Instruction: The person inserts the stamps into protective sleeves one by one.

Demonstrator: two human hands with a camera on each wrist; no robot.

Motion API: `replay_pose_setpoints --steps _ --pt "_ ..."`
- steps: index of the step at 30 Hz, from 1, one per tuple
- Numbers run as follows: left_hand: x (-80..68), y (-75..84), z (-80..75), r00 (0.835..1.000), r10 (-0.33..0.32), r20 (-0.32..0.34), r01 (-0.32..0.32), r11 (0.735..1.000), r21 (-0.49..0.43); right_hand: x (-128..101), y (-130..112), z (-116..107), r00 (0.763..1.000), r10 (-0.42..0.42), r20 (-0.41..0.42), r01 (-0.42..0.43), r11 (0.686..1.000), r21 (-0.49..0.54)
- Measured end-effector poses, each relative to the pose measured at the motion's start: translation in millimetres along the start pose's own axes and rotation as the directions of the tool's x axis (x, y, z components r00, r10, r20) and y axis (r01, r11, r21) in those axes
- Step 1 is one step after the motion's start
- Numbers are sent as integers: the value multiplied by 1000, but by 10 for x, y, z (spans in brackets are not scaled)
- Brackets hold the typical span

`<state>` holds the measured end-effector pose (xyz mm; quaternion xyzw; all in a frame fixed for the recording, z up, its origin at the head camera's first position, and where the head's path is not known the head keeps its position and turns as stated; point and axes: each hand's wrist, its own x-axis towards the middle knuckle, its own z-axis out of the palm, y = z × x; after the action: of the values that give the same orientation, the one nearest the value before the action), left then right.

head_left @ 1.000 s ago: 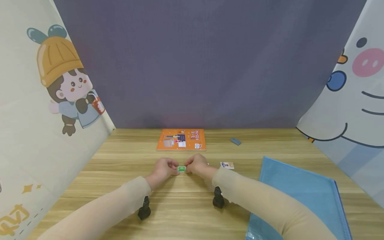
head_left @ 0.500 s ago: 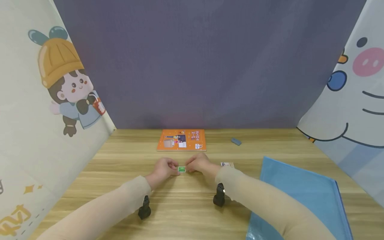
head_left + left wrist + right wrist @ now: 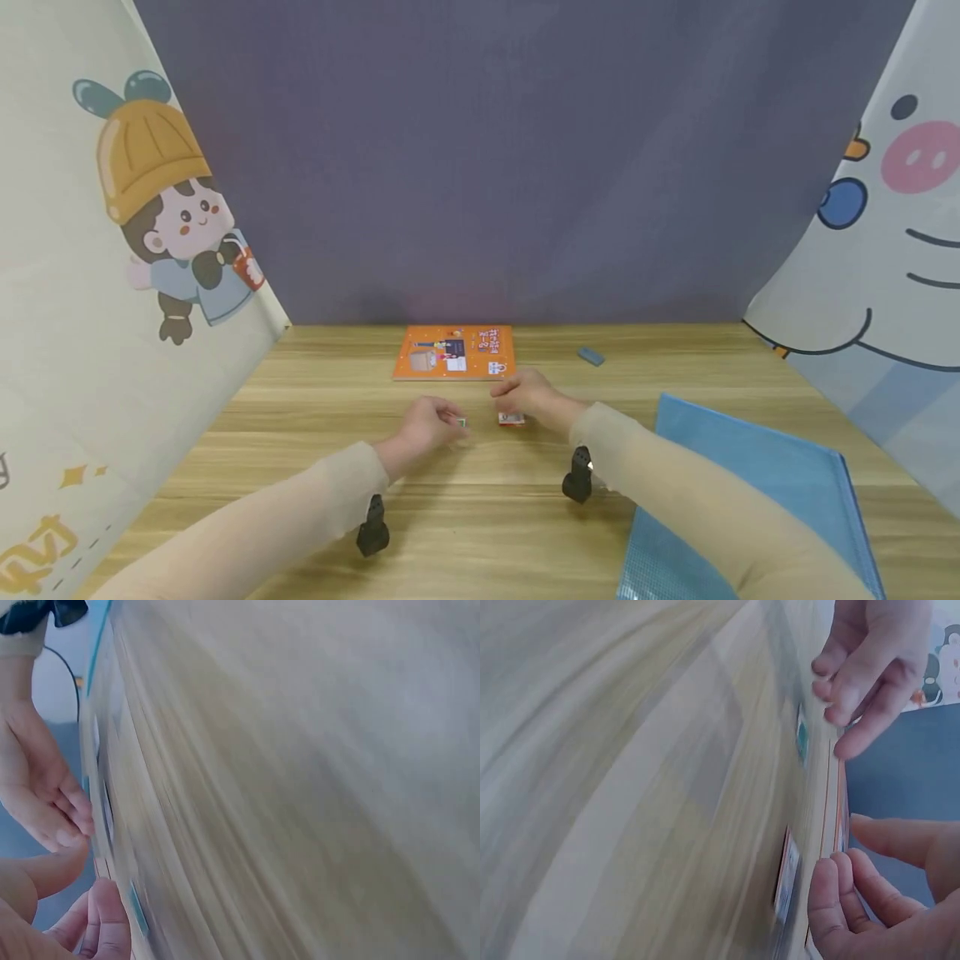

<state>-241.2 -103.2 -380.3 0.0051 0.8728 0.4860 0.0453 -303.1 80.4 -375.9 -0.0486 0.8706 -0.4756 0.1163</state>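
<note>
Wood-grain desk (image 3: 300, 467), pale laminate, carrying all items listed below

Item 1: small green card (image 3: 460, 422), lying flat on the desk just at the fingertips of the left hand (image 3: 426, 423). The fingers curl down towards it; whether they pinch it or merely touch its edge cannot be told, as the head view is too small and the wrist views are blurred. Judged: it lies low and flat so that fingertips can slide or lift it by an edge.

Item 2: small red-and-white card (image 3: 512, 418), flat on the desk, just beside item 1 and under the right hand (image 3: 527, 394). The right grip arches over it with fingers bent and the thumb standing apart in the right wrist view (image 3: 885, 900); contact looks likely, but a firm clamp cannot be confirmed. Judged: the two cards sit side by side between the hands so each hand can work its own.

Item 3: orange book (image 3: 454, 352), closed, cover up, at the far edge of the desk, well apart from both hands and seemingly out of use.

Item 4: small blue-grey block (image 3: 590, 356), far right of the book, lying alone.

Item 5: blue mesh pouch (image 3: 750, 492), flat at the near right, partly under the right sleeve; it lies close at hand beside the working arm
</note>
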Motion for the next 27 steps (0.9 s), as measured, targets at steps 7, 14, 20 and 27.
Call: replay_pose_setpoints --steps 7,14,20,27 --pt "-119 72 162 996 4 93 0 999 -45 11 158 -129 999 -42 9 42 996 -77" --pt "-213 135 344 989 54 137 -46 997 -64 16 259 -215 998 -40 38 45 990 -130" --pt "-230 126 435 984 67 163 -56 996 -69 3 296 -210 998 -52 35 58 983 -173" --pt "-225 78 532 982 109 152 -107 994 -21 -6 302 -202 996 -84 39 90 972 -217"
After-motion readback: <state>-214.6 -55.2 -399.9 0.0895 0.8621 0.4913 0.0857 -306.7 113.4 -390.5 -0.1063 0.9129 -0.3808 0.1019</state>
